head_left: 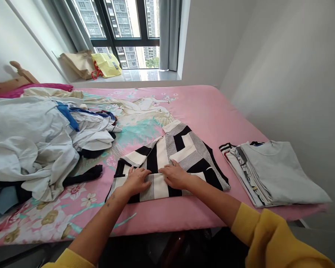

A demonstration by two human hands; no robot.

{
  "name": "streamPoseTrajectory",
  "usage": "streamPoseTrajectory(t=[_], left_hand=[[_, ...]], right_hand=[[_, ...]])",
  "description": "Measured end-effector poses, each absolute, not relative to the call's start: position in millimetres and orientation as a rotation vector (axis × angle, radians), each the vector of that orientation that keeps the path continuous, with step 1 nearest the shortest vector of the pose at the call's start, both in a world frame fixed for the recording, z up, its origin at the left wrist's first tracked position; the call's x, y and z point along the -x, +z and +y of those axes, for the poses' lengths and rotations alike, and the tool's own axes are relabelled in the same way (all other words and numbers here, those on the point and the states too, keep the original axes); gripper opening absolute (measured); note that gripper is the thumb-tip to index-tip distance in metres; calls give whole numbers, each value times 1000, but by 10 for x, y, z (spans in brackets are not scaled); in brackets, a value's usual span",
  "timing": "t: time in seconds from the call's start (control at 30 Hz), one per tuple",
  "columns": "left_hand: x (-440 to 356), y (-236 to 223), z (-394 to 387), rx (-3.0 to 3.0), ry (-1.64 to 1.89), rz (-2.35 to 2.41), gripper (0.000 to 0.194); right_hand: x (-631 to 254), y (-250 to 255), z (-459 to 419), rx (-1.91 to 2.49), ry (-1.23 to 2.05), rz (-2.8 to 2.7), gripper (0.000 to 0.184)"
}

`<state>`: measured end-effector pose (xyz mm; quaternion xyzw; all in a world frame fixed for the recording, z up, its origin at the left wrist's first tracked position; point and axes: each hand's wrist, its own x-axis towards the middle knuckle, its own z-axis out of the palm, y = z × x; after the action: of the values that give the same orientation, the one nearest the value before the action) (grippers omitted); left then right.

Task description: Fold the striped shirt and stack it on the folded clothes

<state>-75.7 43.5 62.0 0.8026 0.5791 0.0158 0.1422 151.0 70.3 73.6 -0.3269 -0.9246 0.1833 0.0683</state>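
Observation:
A black and cream patterned garment (181, 145) lies on the bed in front of me, its near edge turned up into a folded band. My left hand (136, 179) rests on the left part of that band, palm down with the fingers stretched out. Further right, my right hand (174, 175) lies flat on the same band, fingers extended toward the left hand. Both hands touch the cloth, and neither is closed around it.
A pink floral sheet (206, 108) covers the bed. To the right sits a stack of folded shirts (279, 171); to the left, a heap of loose white clothes (30, 137). A yellow bag (107, 65) and brown paper bag (79, 64) stand on the windowsill.

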Motion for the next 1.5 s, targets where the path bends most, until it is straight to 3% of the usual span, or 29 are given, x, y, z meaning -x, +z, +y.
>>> streamPoseTrajectory(t=[0.07, 0.23, 0.37, 0.5, 0.6, 0.7, 0.8, 1.0, 1.1, 1.2, 1.33, 1.5], left_hand=[[789, 639, 467, -2306, 37, 1671, 30], [923, 612, 449, -2349, 79, 1737, 24], [1102, 618, 443, -2394, 126, 1709, 17], [1292, 589, 433, -2456, 335, 1517, 24], [1406, 511, 433, -2438, 428, 1535, 30], [1490, 426, 420, -2400, 294, 1606, 37], [1525, 374, 385, -2390, 131, 1642, 42], [1511, 413, 425, -2352, -98, 1647, 42], [1571, 492, 516, -2311, -201, 1653, 38], [1690, 575, 560, -2259, -180, 1666, 27], [1885, 635, 520, -2173, -103, 1727, 19], [2094, 613, 466, -1911, 34, 1836, 26]], right_hand=[[-1358, 742, 800, 1020, 629, -2809, 47], [-1003, 725, 1135, 1059, 1289, -2684, 37], [-664, 658, 1412, 989, 1619, -2667, 32], [-313, 584, 1496, 917, 1970, -2607, 35], [-179, 548, 1452, 849, 2450, -2249, 31], [-262, 530, 1408, 1147, 2888, -1924, 31], [-536, 503, 1414, 1608, 3081, -1882, 38], [-1061, 516, 1614, 1809, 2354, -2178, 40], [-1163, 671, 1723, 1574, 2031, -2716, 29], [-1298, 833, 1791, 1199, 1388, -3035, 11], [-1719, 821, 1848, 1295, 694, -2657, 19], [-2396, 512, 1879, 1902, 564, -2189, 28]])
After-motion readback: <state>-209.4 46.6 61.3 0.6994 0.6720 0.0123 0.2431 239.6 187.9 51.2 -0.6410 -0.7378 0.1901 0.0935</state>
